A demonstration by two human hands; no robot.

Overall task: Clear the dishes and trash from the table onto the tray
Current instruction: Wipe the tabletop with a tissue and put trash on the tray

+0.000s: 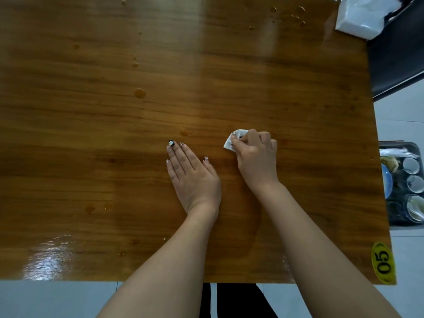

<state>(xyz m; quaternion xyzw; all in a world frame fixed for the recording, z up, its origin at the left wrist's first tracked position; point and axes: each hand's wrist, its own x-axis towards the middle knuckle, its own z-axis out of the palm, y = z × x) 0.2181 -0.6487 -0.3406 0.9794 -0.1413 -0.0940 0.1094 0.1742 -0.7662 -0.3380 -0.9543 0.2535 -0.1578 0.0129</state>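
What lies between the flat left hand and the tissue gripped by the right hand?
Only bare tabletop, in the head view, separates left hand from tissue.

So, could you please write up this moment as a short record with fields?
left hand: flat on the table, holding nothing
right hand: grips a white napkin against the table
spills: brown drops scattered over the table
tray: beyond the table's right edge, holding glasses and a blue dish
tissue pack: at the table's far right corner
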